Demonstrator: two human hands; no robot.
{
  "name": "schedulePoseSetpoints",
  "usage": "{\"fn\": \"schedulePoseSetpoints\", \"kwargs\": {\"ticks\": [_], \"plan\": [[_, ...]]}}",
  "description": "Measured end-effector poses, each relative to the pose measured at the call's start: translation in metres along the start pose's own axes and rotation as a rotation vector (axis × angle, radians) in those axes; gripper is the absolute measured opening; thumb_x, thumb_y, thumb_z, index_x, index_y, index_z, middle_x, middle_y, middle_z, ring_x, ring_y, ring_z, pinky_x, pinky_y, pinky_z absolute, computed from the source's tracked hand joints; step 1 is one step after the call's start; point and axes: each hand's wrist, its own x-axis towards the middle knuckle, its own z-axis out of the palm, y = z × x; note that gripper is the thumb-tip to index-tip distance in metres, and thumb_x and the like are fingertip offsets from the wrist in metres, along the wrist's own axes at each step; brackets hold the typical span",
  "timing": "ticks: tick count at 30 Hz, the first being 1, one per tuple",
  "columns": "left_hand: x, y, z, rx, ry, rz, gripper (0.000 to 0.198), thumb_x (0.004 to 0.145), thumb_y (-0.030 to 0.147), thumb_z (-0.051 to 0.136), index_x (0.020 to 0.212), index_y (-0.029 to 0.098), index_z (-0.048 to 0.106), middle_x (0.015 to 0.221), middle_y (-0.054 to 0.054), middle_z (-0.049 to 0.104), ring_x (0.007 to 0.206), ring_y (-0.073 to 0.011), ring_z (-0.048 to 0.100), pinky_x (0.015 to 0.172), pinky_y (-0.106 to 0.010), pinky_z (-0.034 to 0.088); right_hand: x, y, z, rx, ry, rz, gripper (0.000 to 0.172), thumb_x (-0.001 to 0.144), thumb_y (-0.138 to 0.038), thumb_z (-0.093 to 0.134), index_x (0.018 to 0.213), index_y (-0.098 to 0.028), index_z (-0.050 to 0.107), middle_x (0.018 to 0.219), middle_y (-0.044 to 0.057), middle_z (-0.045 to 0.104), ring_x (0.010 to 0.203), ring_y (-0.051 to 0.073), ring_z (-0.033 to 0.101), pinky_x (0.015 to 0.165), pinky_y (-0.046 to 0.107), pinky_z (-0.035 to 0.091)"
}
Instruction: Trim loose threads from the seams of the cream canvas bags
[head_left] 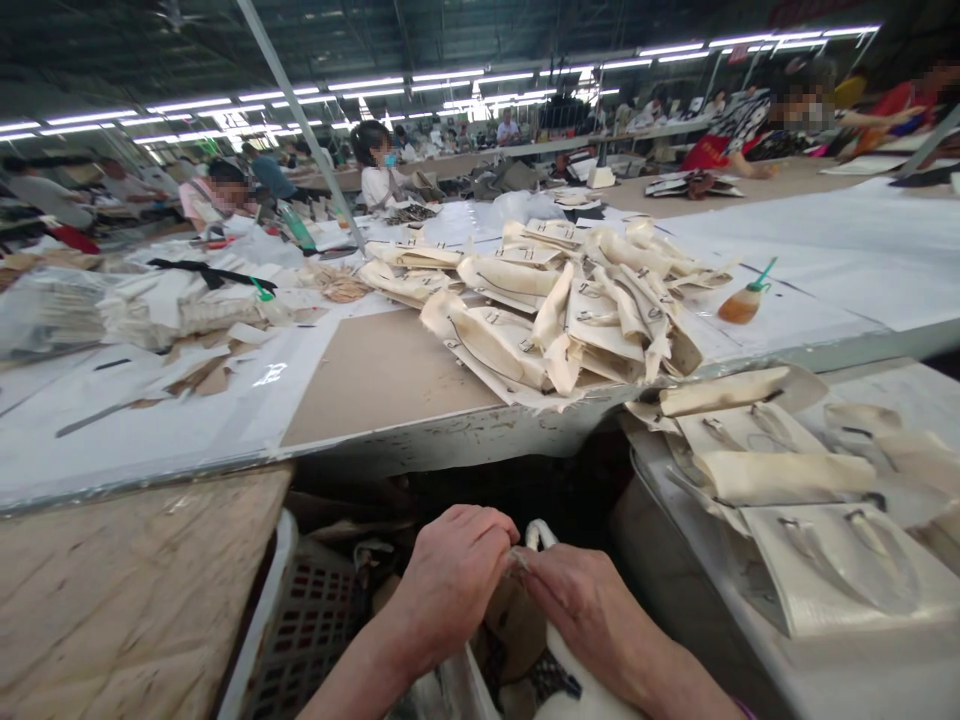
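Observation:
My left hand (459,568) and my right hand (592,605) meet at the fingertips, low in the middle of the view. Both are closed, pinching a cream leather-like piece (541,533) between them. A loop of it sticks up behind the fingers, while a pale part hangs below my right hand. The exact spot they grip is covered by the fingers. Under my hands is a dark space with scraps, beside a grey plastic basket (311,610). To the right lie cream bag panels with handles (832,560), spread on a lower surface.
A pile of cream bag pieces (555,310) lies on the table (390,385) ahead. A small bottle with a green nozzle (742,302) stands right of it. Brown board (127,590) covers the left side. Several people work at tables farther back.

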Motion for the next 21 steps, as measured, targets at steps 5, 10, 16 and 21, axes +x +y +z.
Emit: {"fn": "schedulePoseSetpoints", "kwargs": {"ticks": [5, 10, 16, 21], "plan": [[-0.003, 0.006, -0.004, -0.035, -0.047, -0.117, 0.012, 0.090, 0.010, 0.054, 0.087, 0.018, 0.062, 0.092, -0.003, 0.069, 0.089, -0.0211, 0.061, 0.082, -0.036, 0.049, -0.003, -0.002, 0.001, 0.126, 0.050, -0.030, 0.033, 0.102, -0.022, 0.032, 0.085, -0.018, 0.061, 0.075, 0.004, 0.066, 0.071, 0.017, 0.062, 0.066, 0.026, 0.041], [-0.011, 0.008, -0.010, -0.157, -0.027, -0.178, 0.015, 0.088, 0.007, 0.054, 0.080, 0.019, 0.060, 0.092, -0.001, 0.068, 0.088, -0.0182, 0.060, 0.081, -0.031, 0.049, 0.003, -0.013, -0.001, 0.301, -0.044, 0.029, 0.021, 0.100, -0.024, 0.041, 0.097, -0.021, 0.062, 0.089, 0.001, 0.070, 0.080, 0.016, 0.065, 0.070, 0.023, 0.042], [-0.015, 0.005, -0.025, -0.292, 0.000, -0.261, 0.019, 0.082, 0.002, 0.058, 0.070, 0.017, 0.055, 0.099, -0.001, 0.062, 0.088, -0.0137, 0.060, 0.078, -0.024, 0.047, 0.011, -0.020, 0.000, 0.362, -0.036, 0.054, 0.023, 0.100, -0.025, 0.042, 0.102, -0.027, 0.065, 0.089, -0.004, 0.072, 0.080, 0.015, 0.067, 0.068, 0.021, 0.041], [-0.018, 0.000, -0.034, -0.349, -0.004, -0.298, 0.023, 0.078, -0.003, 0.056, 0.068, 0.017, 0.055, 0.097, 0.001, 0.063, 0.087, -0.0109, 0.061, 0.079, -0.021, 0.046, 0.009, -0.022, 0.000, 0.372, -0.017, 0.077, 0.032, 0.101, -0.033, 0.038, 0.108, -0.027, 0.068, 0.088, -0.001, 0.074, 0.080, 0.017, 0.070, 0.071, 0.021, 0.047]]}}
